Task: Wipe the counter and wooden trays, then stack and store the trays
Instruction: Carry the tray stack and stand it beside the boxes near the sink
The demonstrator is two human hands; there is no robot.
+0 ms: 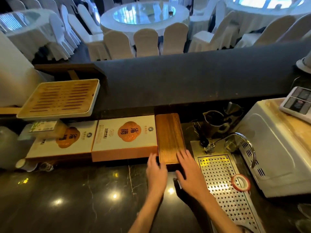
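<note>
Wooden tray [170,138], left hand [156,173], right hand [191,175] at near end, fingers [183,157] spread, perhaps touching.

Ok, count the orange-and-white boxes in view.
2. One box lies beside the dark wooden tray's left side; the other box sits left of it, partly under a packet. More may hide underneath.

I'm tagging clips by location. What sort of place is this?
Likely behind a banquet hall's bar: round glass-topped tables ringed by covered chairs, plus a perforated drain tray beside a faucet.
</note>
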